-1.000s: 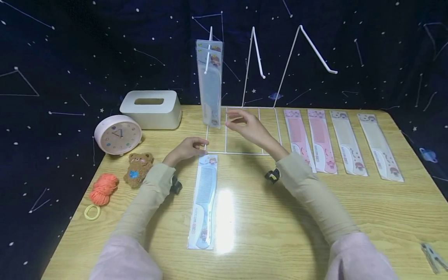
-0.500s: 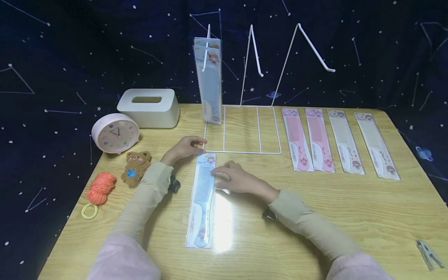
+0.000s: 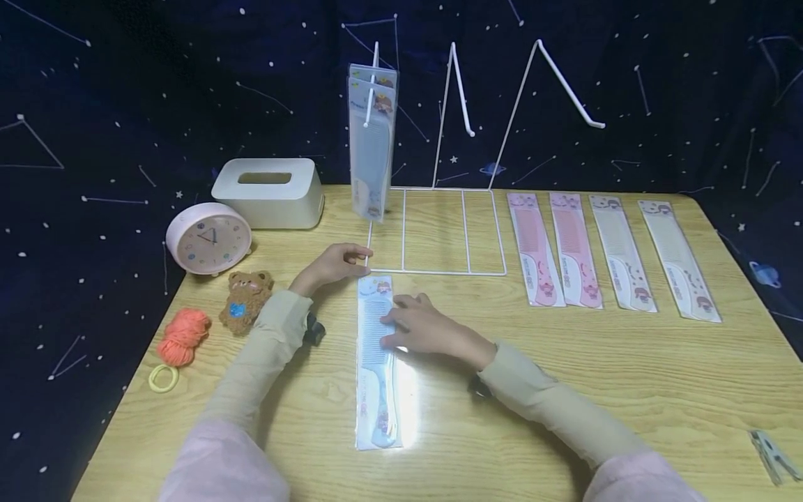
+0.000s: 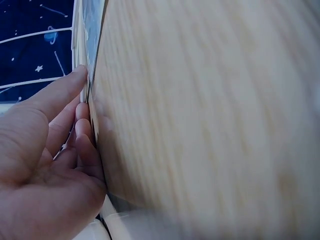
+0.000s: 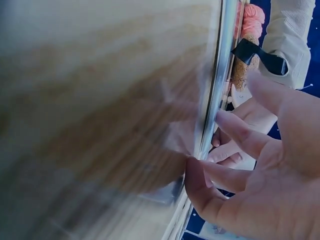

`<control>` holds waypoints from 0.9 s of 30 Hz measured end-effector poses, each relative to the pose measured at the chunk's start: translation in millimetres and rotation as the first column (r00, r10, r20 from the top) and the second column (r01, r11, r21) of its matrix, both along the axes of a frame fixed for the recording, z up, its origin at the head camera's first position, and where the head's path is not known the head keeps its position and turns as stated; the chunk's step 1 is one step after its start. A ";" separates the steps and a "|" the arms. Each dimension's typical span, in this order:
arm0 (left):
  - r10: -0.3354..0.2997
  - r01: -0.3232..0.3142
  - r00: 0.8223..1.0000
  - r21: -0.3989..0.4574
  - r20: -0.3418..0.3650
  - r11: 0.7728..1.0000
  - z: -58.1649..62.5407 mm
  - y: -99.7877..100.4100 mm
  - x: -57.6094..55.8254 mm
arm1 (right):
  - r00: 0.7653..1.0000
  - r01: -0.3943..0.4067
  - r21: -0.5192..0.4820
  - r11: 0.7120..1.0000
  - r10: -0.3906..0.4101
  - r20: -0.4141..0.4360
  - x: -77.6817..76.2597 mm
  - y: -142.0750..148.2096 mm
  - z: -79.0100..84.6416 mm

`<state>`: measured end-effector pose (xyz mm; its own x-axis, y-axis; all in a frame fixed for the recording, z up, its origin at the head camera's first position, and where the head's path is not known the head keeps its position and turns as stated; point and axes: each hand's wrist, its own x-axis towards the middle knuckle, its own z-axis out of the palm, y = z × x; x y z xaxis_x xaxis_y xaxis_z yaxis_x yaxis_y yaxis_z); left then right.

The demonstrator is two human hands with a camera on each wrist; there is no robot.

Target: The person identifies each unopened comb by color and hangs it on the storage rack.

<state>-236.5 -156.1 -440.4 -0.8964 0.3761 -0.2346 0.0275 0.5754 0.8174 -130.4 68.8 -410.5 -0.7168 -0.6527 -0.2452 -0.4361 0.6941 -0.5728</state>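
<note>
A light blue comb in a clear package (image 3: 375, 390) lies on the table, near the middle front. My right hand (image 3: 433, 328) touches its upper right part with bent, spread fingertips; in the right wrist view these fingertips (image 5: 192, 172) meet the package's edge, and no pinch shows. My left hand (image 3: 332, 268) pinches the front left corner of a white wire rack (image 3: 439, 272), seen close up in the left wrist view with the thumb (image 4: 77, 75) against the wire. On the rack's left hook hang two blue packaged combs (image 3: 371, 150), one before the other.
Two pink packaged combs (image 3: 533, 251) and two white ones (image 3: 680, 261) lie right of the rack. On the left are a tissue box (image 3: 270, 202), a round clock (image 3: 210, 240), a bear toy (image 3: 247, 302), orange yarn (image 3: 183, 336) and a yellow ring (image 3: 163, 378). A clip (image 3: 774, 457) lies front right.
My right hand has come down from the rack to the near blue comb. That comb has shifted right and turned a little. The left hand stays at the rack corner.
</note>
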 end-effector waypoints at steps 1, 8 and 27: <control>0.000 0.000 1.000 0.002 -0.001 1.000 0.9 0.1 -0.2 | 1.000 -0.001 -0.004 1.000 0.001 -0.012 0.0 1.2 -0.8; 0.008 -0.008 1.000 0.004 0.007 1.000 1.9 0.8 -1.5 | 0.999 0.034 -0.045 0.998 -0.036 -0.027 9.4 8.8 -1.1; 0.028 -0.029 0.999 0.017 0.047 0.999 4.4 2.8 1.4 | 0.980 0.154 -0.187 0.970 -0.127 0.152 31.4 31.1 -3.2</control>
<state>-235.2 -153.3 -436.0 -0.8952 0.3549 -0.2696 -0.0271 0.5605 0.8277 -99.0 99.9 -413.7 -0.7729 -0.5932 -0.2253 -0.2492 0.6103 -0.7519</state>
